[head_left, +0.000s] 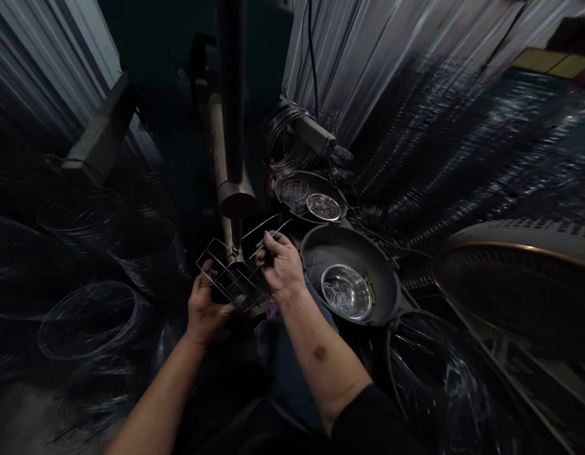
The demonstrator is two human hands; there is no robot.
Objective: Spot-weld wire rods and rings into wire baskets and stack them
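A wire grid frame [230, 268] of thin metal rods is held in front of me, under the tip of a vertical machine post [234, 189]. My left hand [205, 306] grips the frame's lower left edge, fingers wrapped round it. My right hand [278, 262] is closed on the frame's right side, pinching thin straight wire rods [268, 230] that stick up and to the right. Both forearms reach in from below.
To the right sit two dark round pans [382, 297] [337, 189], each with a shiny steel bowl [345, 291] of small wire pieces. Coils of wire [84, 319] lie at the left. A fan guard [520, 278] fills the right. Corrugated metal walls stand behind.
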